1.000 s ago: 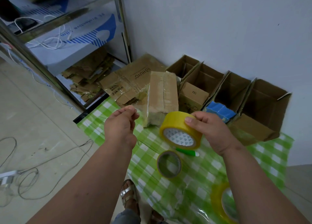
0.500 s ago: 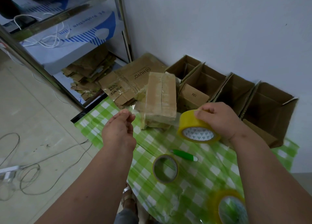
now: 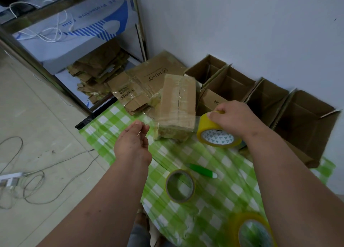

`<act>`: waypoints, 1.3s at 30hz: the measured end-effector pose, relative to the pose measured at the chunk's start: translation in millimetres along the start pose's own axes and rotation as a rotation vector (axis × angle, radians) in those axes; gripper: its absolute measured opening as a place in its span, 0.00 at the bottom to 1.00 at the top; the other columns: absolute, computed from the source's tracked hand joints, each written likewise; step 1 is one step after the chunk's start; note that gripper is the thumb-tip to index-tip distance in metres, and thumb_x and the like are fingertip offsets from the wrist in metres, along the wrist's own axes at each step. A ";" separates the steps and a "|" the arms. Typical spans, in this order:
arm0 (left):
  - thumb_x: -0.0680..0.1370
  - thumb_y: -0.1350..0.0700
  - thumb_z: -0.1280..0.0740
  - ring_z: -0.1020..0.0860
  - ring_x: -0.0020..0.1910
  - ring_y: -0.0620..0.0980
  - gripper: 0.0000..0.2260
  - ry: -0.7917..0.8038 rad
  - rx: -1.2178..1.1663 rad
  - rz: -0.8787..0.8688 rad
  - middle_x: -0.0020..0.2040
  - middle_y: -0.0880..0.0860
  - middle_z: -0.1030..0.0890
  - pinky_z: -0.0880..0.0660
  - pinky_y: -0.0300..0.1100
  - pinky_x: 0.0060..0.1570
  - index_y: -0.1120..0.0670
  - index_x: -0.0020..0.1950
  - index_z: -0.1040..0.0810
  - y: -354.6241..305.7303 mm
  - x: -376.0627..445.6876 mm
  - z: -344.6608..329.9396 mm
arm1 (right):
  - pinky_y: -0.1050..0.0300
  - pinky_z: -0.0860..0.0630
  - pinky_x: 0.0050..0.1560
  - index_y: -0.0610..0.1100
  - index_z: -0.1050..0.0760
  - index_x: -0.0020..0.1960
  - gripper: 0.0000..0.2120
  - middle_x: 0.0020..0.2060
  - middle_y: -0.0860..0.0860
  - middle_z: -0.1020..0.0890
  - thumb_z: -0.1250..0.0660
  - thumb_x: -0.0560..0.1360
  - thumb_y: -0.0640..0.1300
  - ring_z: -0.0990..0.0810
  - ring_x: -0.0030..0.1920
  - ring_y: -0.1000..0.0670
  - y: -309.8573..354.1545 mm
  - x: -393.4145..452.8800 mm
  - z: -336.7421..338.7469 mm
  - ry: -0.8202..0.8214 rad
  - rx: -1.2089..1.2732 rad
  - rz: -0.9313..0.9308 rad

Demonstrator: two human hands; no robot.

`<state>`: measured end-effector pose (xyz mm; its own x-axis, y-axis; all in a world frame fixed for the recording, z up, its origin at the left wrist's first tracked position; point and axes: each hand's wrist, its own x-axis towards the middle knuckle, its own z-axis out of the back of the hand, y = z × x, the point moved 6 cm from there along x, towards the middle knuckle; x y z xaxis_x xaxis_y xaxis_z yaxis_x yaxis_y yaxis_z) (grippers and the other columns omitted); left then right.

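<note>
Here the right hand [image 3: 234,120] grips the yellow tape roll [image 3: 208,125] by the cardboard box [image 3: 176,105]; the left hand [image 3: 132,144] pinches the tape's loose end [image 3: 139,133].

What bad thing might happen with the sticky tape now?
1. The left hand seems to pinch the tape end pulled from the yellow tape roll in the right hand; a loose strip could twist and stick to itself.
2. It hangs close to the taped box and the tablecloth, so it might grab them crookedly.
3. The green marker lies between the arms and could get knocked.
</note>
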<state>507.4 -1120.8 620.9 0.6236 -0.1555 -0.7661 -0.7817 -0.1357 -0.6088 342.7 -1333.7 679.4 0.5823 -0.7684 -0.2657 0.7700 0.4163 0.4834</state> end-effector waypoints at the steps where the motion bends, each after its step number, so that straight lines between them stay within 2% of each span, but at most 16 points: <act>1: 0.76 0.62 0.28 0.16 0.36 0.41 0.06 -0.007 0.002 -0.001 0.38 0.46 0.15 0.28 0.36 0.40 0.53 0.51 0.18 1.0 1.1 0.3 | 0.45 0.22 0.47 0.42 0.20 0.45 0.18 0.40 0.45 0.20 0.35 0.75 0.57 0.22 0.42 0.47 0.6 1.9 -1.0 0.009 -0.006 0.004; 4: 0.76 0.61 0.28 0.16 0.36 0.40 0.07 -0.027 -0.001 -0.005 0.45 0.47 0.14 0.28 0.36 0.42 0.53 0.52 0.18 3.7 4.7 1.2 | 0.48 0.22 0.46 0.44 0.20 0.44 0.16 0.40 0.47 0.21 0.35 0.76 0.57 0.23 0.43 0.48 0.3 6.7 -3.1 0.044 -0.015 0.000; 8: 0.75 0.61 0.28 0.16 0.35 0.40 0.07 -0.040 -0.004 0.005 0.43 0.46 0.15 0.28 0.37 0.43 0.53 0.52 0.18 8.5 9.4 2.3 | 0.53 0.26 0.40 0.47 0.21 0.40 0.14 0.40 0.49 0.22 0.35 0.75 0.57 0.24 0.42 0.50 -3.0 12.0 -8.4 0.087 -0.018 -0.009; 11: 0.75 0.61 0.27 0.16 0.36 0.40 0.06 -0.071 0.018 0.034 0.42 0.47 0.14 0.27 0.37 0.43 0.53 0.51 0.17 13.3 14.6 5.1 | 0.53 0.26 0.39 0.45 0.21 0.40 0.15 0.39 0.48 0.22 0.35 0.75 0.56 0.24 0.41 0.50 -4.7 14.9 -15.2 0.106 -0.008 -0.013; 14: 0.74 0.61 0.27 0.17 0.33 0.40 0.04 -0.114 0.067 0.090 0.41 0.48 0.14 0.28 0.37 0.37 0.54 0.47 0.17 20.2 21.4 7.4 | 0.56 0.32 0.33 0.45 0.23 0.38 0.15 0.37 0.48 0.22 0.36 0.75 0.55 0.24 0.38 0.51 -4.9 17.2 -24.3 0.134 -0.031 -0.004; 16: 0.74 0.61 0.26 0.17 0.32 0.41 0.02 -0.141 0.111 0.120 0.40 0.49 0.15 0.29 0.37 0.34 0.55 0.45 0.17 24.5 25.5 10.3 | 0.57 0.36 0.31 0.47 0.25 0.34 0.15 0.35 0.48 0.23 0.37 0.75 0.55 0.25 0.37 0.50 -4.4 17.7 -29.5 0.136 -0.049 0.005; 20: 0.74 0.61 0.26 0.18 0.32 0.42 0.02 -0.149 0.242 0.107 0.41 0.50 0.16 0.32 0.35 0.27 0.57 0.44 0.17 28.6 33.6 13.4 | 0.56 0.37 0.32 0.48 0.28 0.31 0.17 0.32 0.49 0.25 0.38 0.74 0.56 0.25 0.36 0.49 -3.7 18.5 -33.2 0.116 -0.046 0.022; 24: 0.72 0.56 0.24 0.20 0.33 0.46 0.08 -0.093 0.487 -0.018 0.36 0.52 0.17 0.32 0.40 0.29 0.59 0.40 0.20 26.1 38.4 4.6 | 0.56 0.35 0.34 0.49 0.26 0.35 0.14 0.34 0.50 0.23 0.40 0.74 0.56 0.25 0.37 0.50 -3.9 18.6 -34.9 0.111 -0.073 0.033; 28: 0.72 0.54 0.25 0.21 0.32 0.50 0.13 -0.029 0.750 -0.135 0.34 0.55 0.20 0.31 0.40 0.31 0.60 0.36 0.24 20.2 41.3 -7.7 | 0.56 0.36 0.33 0.52 0.24 0.40 0.10 0.36 0.52 0.24 0.39 0.75 0.55 0.26 0.39 0.52 -5.7 16.7 -35.9 0.076 -0.102 0.039; 30: 0.72 0.54 0.27 0.23 0.34 0.54 0.12 0.004 0.880 -0.193 0.35 0.56 0.22 0.31 0.41 0.33 0.60 0.38 0.26 14.4 43.7 -13.9 | 0.56 0.35 0.34 0.51 0.22 0.45 0.10 0.37 0.52 0.23 0.39 0.75 0.54 0.26 0.40 0.51 -6.1 15.4 -36.7 0.061 -0.093 0.042; 32: 0.71 0.53 0.25 0.24 0.39 0.54 0.13 0.030 0.984 -0.246 0.41 0.56 0.24 0.31 0.43 0.35 0.55 0.46 0.28 9.7 45.4 -16.0 | 0.55 0.31 0.37 0.49 0.20 0.47 0.10 0.39 0.51 0.22 0.38 0.75 0.52 0.25 0.43 0.49 -6.2 13.6 -36.9 0.040 -0.072 0.040; 34: 0.72 0.53 0.24 0.23 0.41 0.52 0.18 0.038 1.008 -0.299 0.44 0.53 0.23 0.29 0.41 0.35 0.53 0.54 0.30 5.2 43.9 -15.8 | 0.54 0.29 0.39 0.48 0.19 0.47 0.11 0.39 0.52 0.21 0.38 0.76 0.51 0.24 0.44 0.48 -4.9 11.4 -36.8 0.025 -0.034 0.036; 35: 0.73 0.56 0.26 0.23 0.38 0.50 0.14 0.080 0.997 -0.355 0.43 0.50 0.22 0.29 0.41 0.33 0.54 0.53 0.28 3.1 42.5 -19.3 | 0.55 0.29 0.39 0.48 0.19 0.47 0.11 0.39 0.52 0.21 0.38 0.76 0.51 0.24 0.44 0.49 -3.8 10.7 -37.5 0.023 -0.003 0.032; 36: 0.74 0.60 0.29 0.23 0.36 0.48 0.08 0.135 0.983 -0.410 0.41 0.49 0.21 0.28 0.40 0.31 0.52 0.51 0.24 1.1 38.4 -24.3 | 0.55 0.29 0.39 0.48 0.19 0.47 0.10 0.39 0.53 0.21 0.38 0.76 0.51 0.24 0.44 0.49 -2.8 10.2 -38.2 0.022 0.029 0.026; 37: 0.76 0.63 0.33 0.23 0.36 0.49 0.08 0.174 0.968 -0.456 0.40 0.48 0.20 0.26 0.41 0.32 0.49 0.47 0.22 -0.3 33.3 -28.3 | 0.55 0.28 0.39 0.48 0.19 0.47 0.10 0.38 0.53 0.21 0.38 0.76 0.50 0.23 0.43 0.50 -2.2 9.4 -39.0 0.018 0.058 0.017; 39: 0.77 0.65 0.41 0.21 0.38 0.50 0.16 0.203 0.907 -0.470 0.40 0.47 0.17 0.24 0.45 0.38 0.46 0.41 0.21 -0.5 26.7 -29.9 | 0.54 0.27 0.40 0.49 0.19 0.46 0.09 0.37 0.55 0.22 0.37 0.75 0.49 0.23 0.43 0.51 -2.1 7.3 -39.6 0.005 0.110 -0.003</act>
<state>524.7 -1154.1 607.0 0.7912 -0.4501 -0.4140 -0.1209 0.5485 -0.8273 355.7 -1321.0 643.5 0.5814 -0.7671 -0.2713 0.7387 0.3579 0.5711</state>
